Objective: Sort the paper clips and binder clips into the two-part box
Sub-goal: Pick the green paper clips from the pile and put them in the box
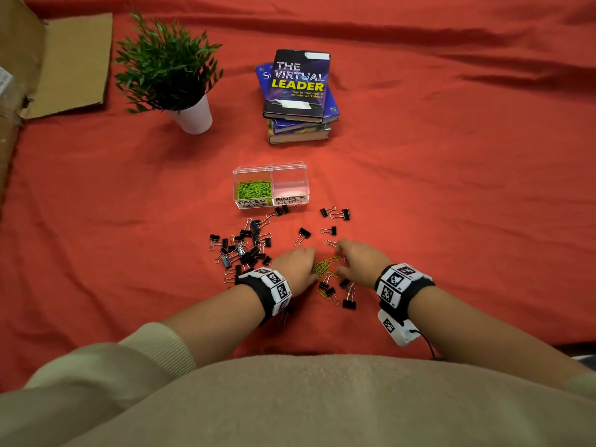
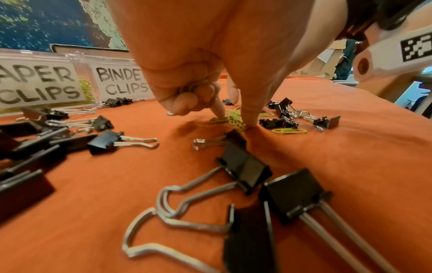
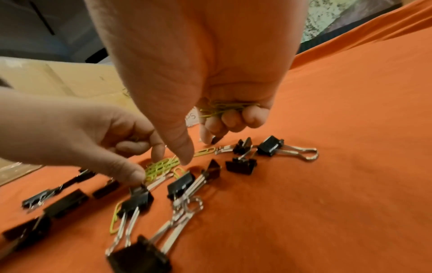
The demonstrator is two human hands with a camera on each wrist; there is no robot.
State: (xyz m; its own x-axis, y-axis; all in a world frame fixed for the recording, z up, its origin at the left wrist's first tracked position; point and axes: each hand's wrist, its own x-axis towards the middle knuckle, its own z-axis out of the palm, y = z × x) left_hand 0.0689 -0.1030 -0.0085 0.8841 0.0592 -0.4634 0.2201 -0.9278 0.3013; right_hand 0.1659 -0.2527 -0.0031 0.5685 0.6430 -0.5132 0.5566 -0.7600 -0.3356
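Observation:
The clear two-part box stands mid-table; its left half, labelled PAPER CLIPS, holds green paper clips, and the BINDER CLIPS half looks empty. Black binder clips lie scattered in front of it. A small heap of green paper clips lies between my hands. My left hand keeps a few paper clips under its curled fingers while thumb and forefinger touch the heap. My right hand holds a bunch of paper clips in its curled fingers, thumb and forefinger just above the heap.
A red cloth covers the table. A potted plant stands at the back left, a stack of books behind the box, and cardboard at the far left. More binder clips lie right of the box.

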